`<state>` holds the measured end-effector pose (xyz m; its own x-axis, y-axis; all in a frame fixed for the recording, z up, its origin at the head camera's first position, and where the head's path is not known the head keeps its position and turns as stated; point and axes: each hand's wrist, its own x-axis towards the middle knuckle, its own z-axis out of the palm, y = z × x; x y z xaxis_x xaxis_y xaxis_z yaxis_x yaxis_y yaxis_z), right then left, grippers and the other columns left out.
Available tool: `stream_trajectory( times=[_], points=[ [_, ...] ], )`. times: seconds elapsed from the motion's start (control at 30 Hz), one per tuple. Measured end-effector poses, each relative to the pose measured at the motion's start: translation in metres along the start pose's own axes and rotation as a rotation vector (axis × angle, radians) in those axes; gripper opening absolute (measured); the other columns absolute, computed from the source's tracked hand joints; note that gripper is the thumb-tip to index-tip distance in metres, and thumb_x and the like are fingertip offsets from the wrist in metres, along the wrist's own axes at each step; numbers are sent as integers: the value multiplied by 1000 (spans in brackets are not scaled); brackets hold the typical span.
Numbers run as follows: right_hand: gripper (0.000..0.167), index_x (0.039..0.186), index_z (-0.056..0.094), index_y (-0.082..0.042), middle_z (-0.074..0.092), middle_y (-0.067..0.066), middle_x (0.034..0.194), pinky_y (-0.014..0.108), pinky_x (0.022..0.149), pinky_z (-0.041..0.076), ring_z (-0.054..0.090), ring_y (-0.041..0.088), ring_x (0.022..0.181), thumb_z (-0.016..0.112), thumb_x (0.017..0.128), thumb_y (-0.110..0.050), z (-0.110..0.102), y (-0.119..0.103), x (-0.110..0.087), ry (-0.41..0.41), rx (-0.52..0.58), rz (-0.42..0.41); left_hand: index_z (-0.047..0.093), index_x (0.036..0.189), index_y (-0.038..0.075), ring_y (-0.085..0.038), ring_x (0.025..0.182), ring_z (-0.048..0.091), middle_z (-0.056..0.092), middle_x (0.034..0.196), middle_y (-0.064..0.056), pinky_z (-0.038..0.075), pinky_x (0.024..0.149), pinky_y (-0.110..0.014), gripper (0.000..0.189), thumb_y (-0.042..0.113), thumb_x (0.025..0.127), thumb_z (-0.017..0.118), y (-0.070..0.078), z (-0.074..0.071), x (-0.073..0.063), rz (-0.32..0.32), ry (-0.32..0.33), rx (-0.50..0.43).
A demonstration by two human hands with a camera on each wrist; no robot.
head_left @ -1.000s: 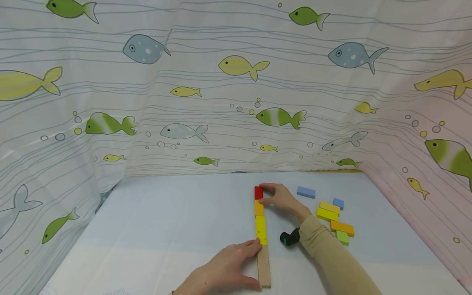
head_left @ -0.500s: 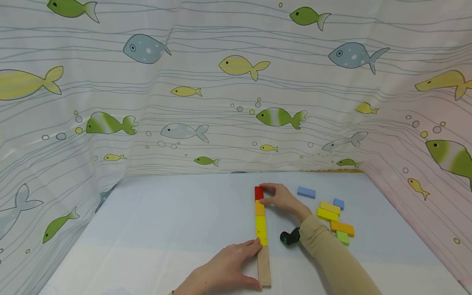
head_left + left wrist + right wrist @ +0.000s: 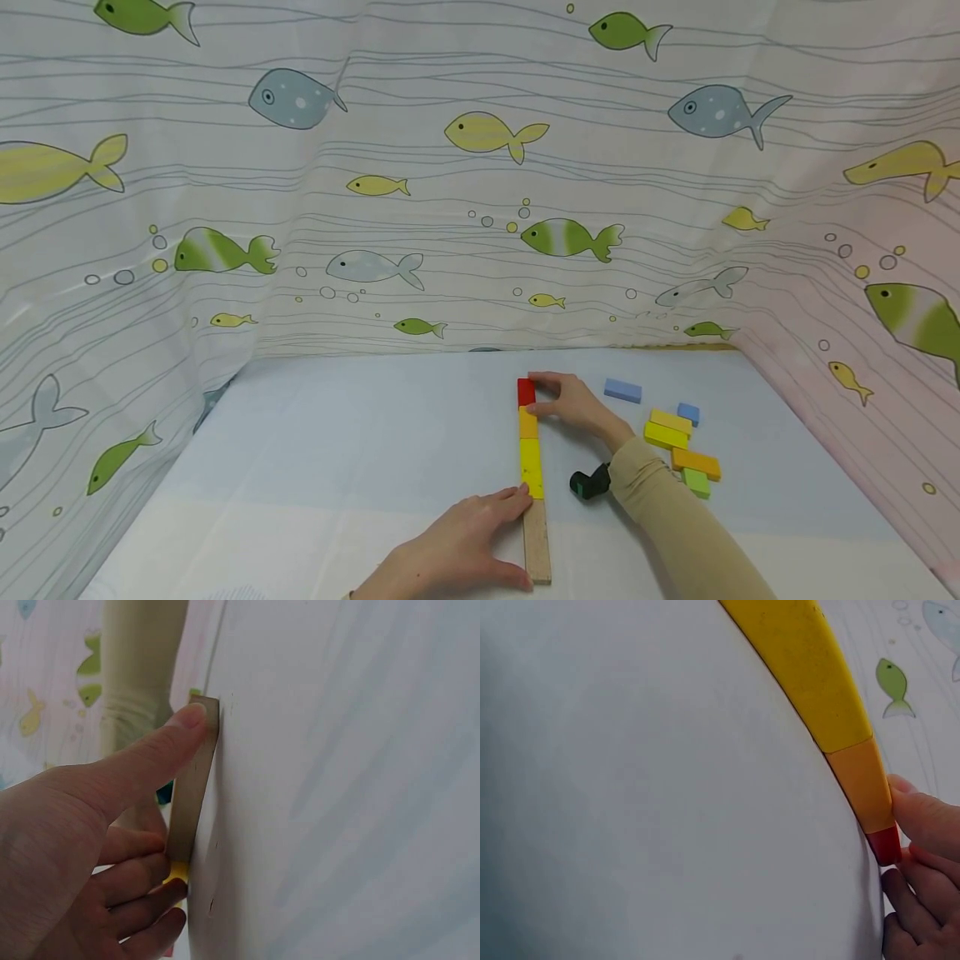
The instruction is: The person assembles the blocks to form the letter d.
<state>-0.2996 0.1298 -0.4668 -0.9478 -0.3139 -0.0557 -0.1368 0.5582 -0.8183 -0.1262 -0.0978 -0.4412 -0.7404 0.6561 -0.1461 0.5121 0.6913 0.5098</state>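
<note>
Several wooden blocks lie end to end in a straight row running away from me in the head view: a plain wooden block [image 3: 537, 546] nearest, then a yellow block [image 3: 531, 467], an orange block [image 3: 528, 425] and a red block [image 3: 527, 392]. My left hand [image 3: 468, 542] holds the plain block lengthwise, thumb at its near end and fingers by the seam with the yellow one. At the far end, my right hand [image 3: 573, 408] spans the red block, its index finger at the far corner. In the right wrist view the thumb [image 3: 930, 821] meets the orange block's side.
Loose blocks lie to the right: a long blue block [image 3: 623, 390], a small blue block [image 3: 688, 413], a yellow block [image 3: 666, 436], an orange block [image 3: 696, 463] and a green block [image 3: 696, 483]. A black device [image 3: 589, 483] sits by the right sleeve. A fish-print curtain [image 3: 480, 208] encloses the table.
</note>
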Motion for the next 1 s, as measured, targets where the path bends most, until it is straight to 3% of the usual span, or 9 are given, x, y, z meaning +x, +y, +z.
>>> stream_trajectory(
  times=[0.63, 0.9, 1.0],
  points=[
    [63, 144, 55, -16, 53, 5, 148, 50, 119, 32, 42, 28, 142, 79, 87, -26, -1, 0, -2, 5, 10, -2, 46, 151, 23, -15, 139, 47, 43, 156, 7, 47, 109, -40, 91, 64, 75, 75, 1, 1, 1, 2, -9, -10],
    [59, 143, 56, -15, 53, 8, 148, 53, 115, 37, 44, 32, 140, 75, 90, -30, -10, -12, -11, 75, -8, 36, 44, 152, 23, -15, 139, 47, 43, 156, 7, 46, 110, -40, 92, 64, 75, 76, 2, 1, 0, -21, -11, -19],
    [57, 143, 56, -14, 53, 10, 148, 55, 113, 39, 44, 34, 140, 73, 91, -30, -16, -16, -17, 93, -47, 9, 44, 152, 24, -15, 139, 47, 43, 156, 8, 46, 110, -40, 92, 63, 75, 77, 3, 0, 0, -24, -11, -16]
  ],
)
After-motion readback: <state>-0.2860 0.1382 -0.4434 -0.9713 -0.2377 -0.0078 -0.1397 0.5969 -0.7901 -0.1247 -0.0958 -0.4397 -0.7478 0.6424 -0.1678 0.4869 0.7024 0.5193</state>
